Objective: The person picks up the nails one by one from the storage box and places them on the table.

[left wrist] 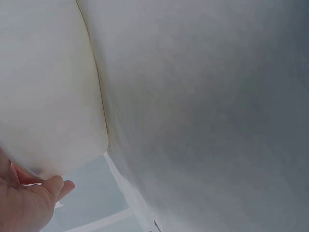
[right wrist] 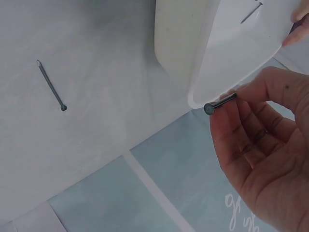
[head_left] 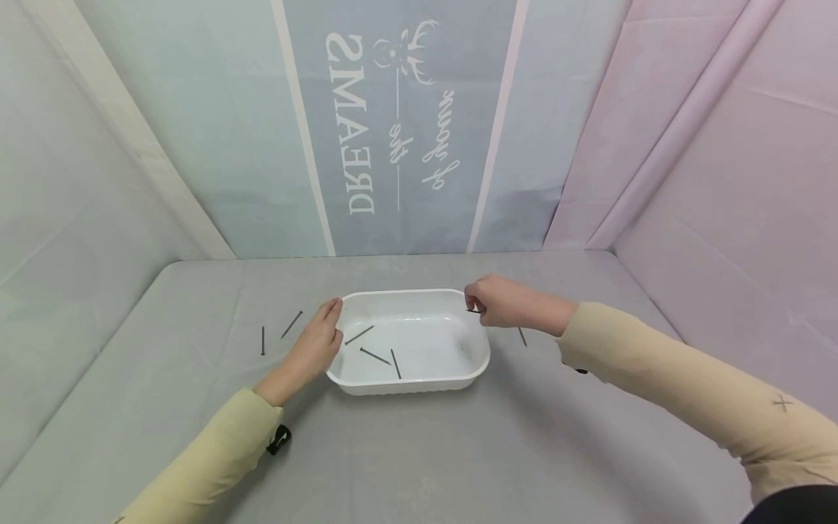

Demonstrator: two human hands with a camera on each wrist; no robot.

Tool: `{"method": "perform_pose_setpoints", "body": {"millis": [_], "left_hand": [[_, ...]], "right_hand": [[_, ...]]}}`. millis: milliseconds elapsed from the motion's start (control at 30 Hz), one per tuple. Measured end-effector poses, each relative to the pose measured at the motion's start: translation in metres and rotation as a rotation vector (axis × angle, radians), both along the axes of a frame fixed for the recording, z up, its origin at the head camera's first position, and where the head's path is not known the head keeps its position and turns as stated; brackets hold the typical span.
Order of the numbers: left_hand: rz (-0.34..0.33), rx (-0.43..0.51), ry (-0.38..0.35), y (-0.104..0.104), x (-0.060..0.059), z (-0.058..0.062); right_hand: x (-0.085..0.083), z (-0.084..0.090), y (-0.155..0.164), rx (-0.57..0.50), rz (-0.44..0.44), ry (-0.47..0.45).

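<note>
A white plastic tray (head_left: pixel 481 356) sits mid-table with three dark nails (head_left: pixel 376 355) lying inside it. My right hand (head_left: pixel 492 301) hovers at the tray's far right rim and pinches a dark nail (right wrist: pixel 219 102) between thumb and fingers, just over the tray's edge (right wrist: pixel 203 92). My left hand (head_left: pixel 318 342) rests with straight fingers against the tray's left wall; in the left wrist view its fingertips (left wrist: pixel 58 186) touch the white tray side (left wrist: pixel 48 96). One more nail (right wrist: pixel 50 85) lies on the cloth right of the tray.
Two loose nails (head_left: pixel 291 324) lie on the grey cloth left of the tray, and one nail (head_left: pixel 521 336) lies right of it. Fabric backdrops close the table in at the back and on both sides.
</note>
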State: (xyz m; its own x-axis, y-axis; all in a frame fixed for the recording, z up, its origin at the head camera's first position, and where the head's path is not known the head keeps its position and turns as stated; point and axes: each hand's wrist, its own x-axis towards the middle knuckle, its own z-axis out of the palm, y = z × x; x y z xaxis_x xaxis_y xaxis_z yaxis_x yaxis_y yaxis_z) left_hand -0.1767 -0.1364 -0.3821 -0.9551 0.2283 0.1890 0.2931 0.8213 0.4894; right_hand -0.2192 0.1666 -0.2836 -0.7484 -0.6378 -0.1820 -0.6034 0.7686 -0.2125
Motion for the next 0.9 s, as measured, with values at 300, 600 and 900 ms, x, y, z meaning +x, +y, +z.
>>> {"method": "perform_pose_setpoints", "body": {"millis": [300,600,900], "left_hand": [[-0.001,0.000,0.003,0.000,0.000,-0.002],[0.008,-0.003,-0.001,0.001,0.001,-0.002],[0.014,-0.005,-0.007,0.002,0.002,0.000]], "right_hand": [[0.003,0.000,0.014,-0.064,0.004,0.037],[0.010,0.001,0.023,-0.127,-0.039,0.029],[0.016,0.003,0.032,-0.209,-0.079,0.045]]}}
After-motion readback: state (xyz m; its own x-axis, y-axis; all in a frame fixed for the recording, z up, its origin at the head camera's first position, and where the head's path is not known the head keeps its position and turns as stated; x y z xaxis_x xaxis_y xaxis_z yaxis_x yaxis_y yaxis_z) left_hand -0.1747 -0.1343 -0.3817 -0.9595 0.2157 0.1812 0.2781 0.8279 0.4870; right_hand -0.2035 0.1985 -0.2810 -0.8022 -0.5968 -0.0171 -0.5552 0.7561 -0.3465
